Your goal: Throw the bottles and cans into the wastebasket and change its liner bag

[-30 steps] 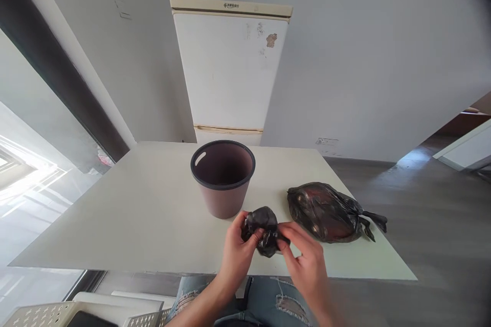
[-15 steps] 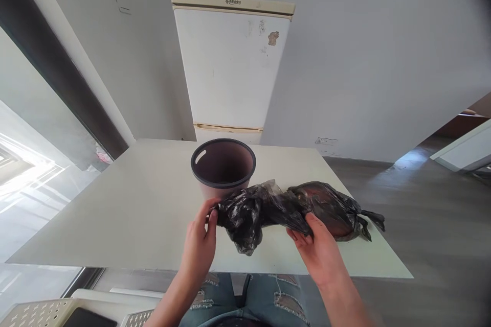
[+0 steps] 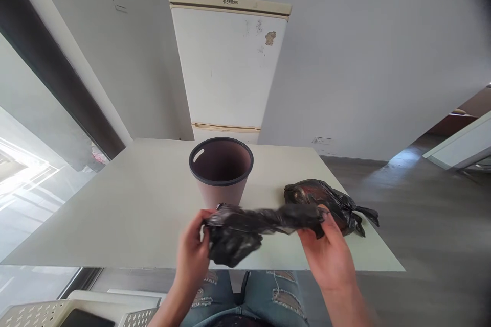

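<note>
A crumpled black plastic bag [image 3: 264, 220] is stretched sideways above the near part of the table. My left hand [image 3: 195, 245] is closed on its left end, where a loose fold hangs down. My right hand [image 3: 329, 248] pinches the other end between thumb and fingers. Just behind the bag stands a pinkish-brown trash bin [image 3: 222, 195] with a dark rim and a handle slot; the inside I can see is dark. To the right, partly behind my right hand, lies a knotted black bag [image 3: 326, 195] with reddish contents showing through.
The white table [image 3: 153, 204] reaches back toward a white refrigerator [image 3: 230, 71] by the grey wall. At the lower left is a pale perforated basket [image 3: 36, 312] with a dark flat object beside it. Dark floor lies on the right.
The loose black bag has come toward me and is pulled straighter, away from the knotted bag. My right hand has moved slightly right with its end. The bin stays put.
</note>
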{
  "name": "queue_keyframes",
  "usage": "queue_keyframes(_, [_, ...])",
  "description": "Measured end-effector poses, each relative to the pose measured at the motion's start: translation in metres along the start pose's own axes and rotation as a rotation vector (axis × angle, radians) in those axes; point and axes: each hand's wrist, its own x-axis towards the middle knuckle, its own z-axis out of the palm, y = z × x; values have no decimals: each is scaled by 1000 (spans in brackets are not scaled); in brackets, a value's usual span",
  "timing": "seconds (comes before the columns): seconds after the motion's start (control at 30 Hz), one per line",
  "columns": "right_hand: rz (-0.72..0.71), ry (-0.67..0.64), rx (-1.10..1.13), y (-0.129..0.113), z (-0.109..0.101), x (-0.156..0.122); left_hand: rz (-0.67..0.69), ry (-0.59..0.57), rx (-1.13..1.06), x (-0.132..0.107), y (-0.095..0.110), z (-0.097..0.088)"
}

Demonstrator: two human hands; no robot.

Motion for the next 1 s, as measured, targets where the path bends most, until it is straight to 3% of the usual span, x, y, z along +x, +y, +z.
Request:
queue_keyframes(0.17, [-112,82,78,-7,-5,0,19,287,-182,4,-8,-32])
queue_keyframes(0.27, [-88,140,62,-2,-5,-1,81,361,-139,-8,3,-32])
queue_keyframes(0.37, [-93,163,-6,1,-1,-1,297,364,-83,-33,27,-20])
queue_keyframes(0.47, [-102,33,-96,-1,5,-4,597,195,52,-53,51,-2])
queue_keyframes(0.53, [-69,-124,-169,-3,9,-10,659,-22,228,-54,58,11])
queue_keyframes(0.63, [-6,-387,-257,-6,13,-18,495,-290,434,-35,51,28])
queue_keyframes(0.7, [24,-477,-275,-7,12,-21,335,-442,446,-21,42,34])
queue_keyframes(0.8, [16,-407,-247,-14,3,-16,184,-618,380,-12,34,31])
queue_keyframes(0.9, [7,-290,-245,-23,-15,-6,120,-659,282,-16,38,15])
queue_keyframes(1.0, [75,-265,-264,-28,-31,-1,115,-714,98,-21,41,-4])
